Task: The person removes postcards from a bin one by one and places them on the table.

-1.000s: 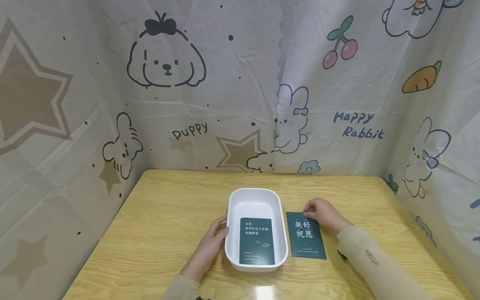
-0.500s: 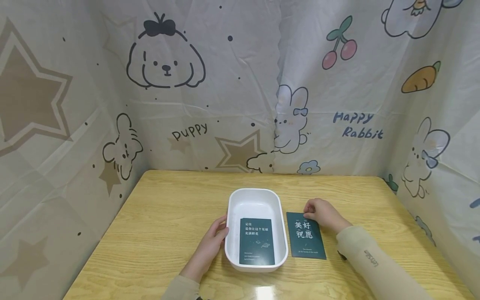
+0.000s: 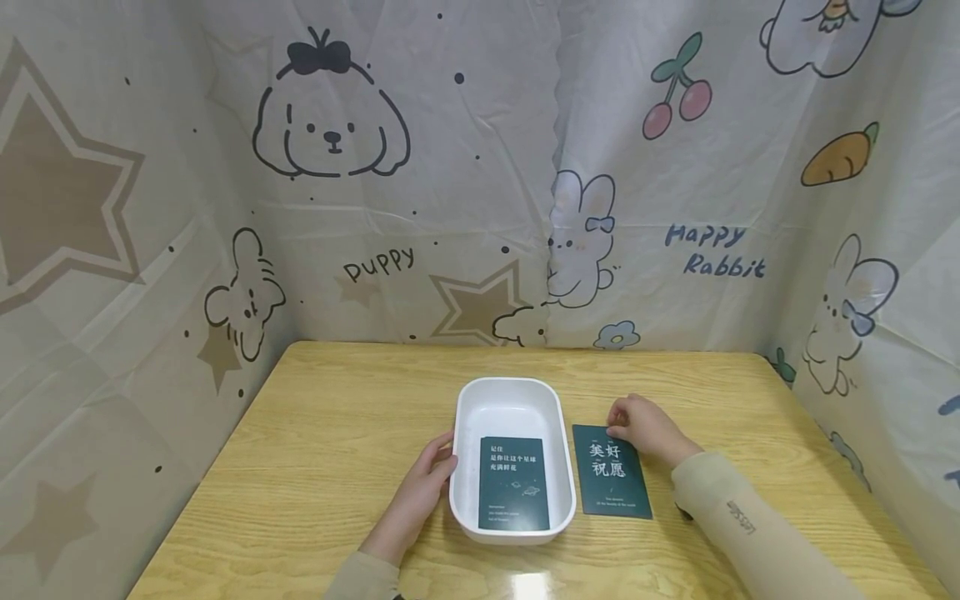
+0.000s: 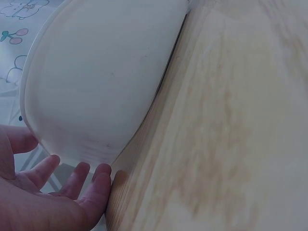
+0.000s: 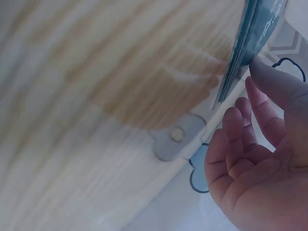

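A white tray (image 3: 513,400), a deep rounded rectangle, stands on the table with a dark green printed card (image 3: 513,492) lying in its near half. Against the tray's left side rests my left hand (image 3: 423,479); in the left wrist view its loosely bent fingertips (image 4: 79,168) touch the outer wall. Right of the tray lies a stack of dark green cards (image 3: 611,479) with white lettering on top. My right hand (image 3: 648,425) pinches the stack's far edge near its right corner. In the right wrist view the thumb (image 5: 269,79) presses the top face, and several layers show at the edge.
The light wooden table (image 3: 337,433) reaches back to a fabric curtain (image 3: 465,167) with cartoon prints, which also hangs at the left and right. Bare wood shows left of the tray and behind it.
Between the frames the right fingers rise very slightly at the card stack's far edge. The tray, the cards and the left hand stay in place.
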Demonstrator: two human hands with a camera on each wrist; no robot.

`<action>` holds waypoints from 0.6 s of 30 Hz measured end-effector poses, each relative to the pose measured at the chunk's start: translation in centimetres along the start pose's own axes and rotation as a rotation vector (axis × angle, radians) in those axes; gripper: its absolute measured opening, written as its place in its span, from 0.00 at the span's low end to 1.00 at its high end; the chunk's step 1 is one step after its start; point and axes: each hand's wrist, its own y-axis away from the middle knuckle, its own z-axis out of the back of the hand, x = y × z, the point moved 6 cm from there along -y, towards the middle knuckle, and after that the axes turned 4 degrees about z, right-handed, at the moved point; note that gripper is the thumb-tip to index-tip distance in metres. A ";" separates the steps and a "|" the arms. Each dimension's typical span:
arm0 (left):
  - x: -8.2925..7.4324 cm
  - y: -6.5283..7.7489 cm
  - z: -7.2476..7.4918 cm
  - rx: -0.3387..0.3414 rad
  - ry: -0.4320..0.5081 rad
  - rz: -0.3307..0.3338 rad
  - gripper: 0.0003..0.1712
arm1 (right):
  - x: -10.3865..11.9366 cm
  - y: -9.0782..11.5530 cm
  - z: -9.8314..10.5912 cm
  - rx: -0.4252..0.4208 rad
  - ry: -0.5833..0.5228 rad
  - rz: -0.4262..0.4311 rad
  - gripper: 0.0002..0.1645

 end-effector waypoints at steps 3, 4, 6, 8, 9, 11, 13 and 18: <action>0.0 0.0 0.0 0.001 0.002 0.001 0.27 | 0.5 0.0 0.1 -0.010 0.057 0.036 0.05; 0.0 0.0 0.0 0.002 0.003 0.001 0.27 | 0.8 -0.1 0.1 -0.013 0.076 0.049 0.05; 0.0 0.0 0.0 0.003 0.006 -0.001 0.27 | 1.3 -0.2 0.2 -0.020 0.112 0.069 0.05; 0.0 0.0 0.0 0.003 0.008 -0.003 0.27 | 2.0 -0.3 0.4 -0.032 0.128 0.085 0.04; 0.0 0.0 0.0 0.004 0.008 -0.004 0.27 | 2.5 -0.4 0.6 -0.038 0.132 0.095 0.04; 0.0 0.0 0.0 0.005 0.007 -0.006 0.27 | 3.4 -0.4 0.9 -0.052 0.131 0.100 0.04; 0.1 0.0 0.0 0.005 0.005 -0.007 0.27 | 4.5 -0.5 1.3 -0.070 0.117 0.114 0.05; 0.1 0.0 0.0 0.005 0.002 -0.008 0.27 | 7.6 -0.4 2.4 -0.121 0.064 0.156 0.05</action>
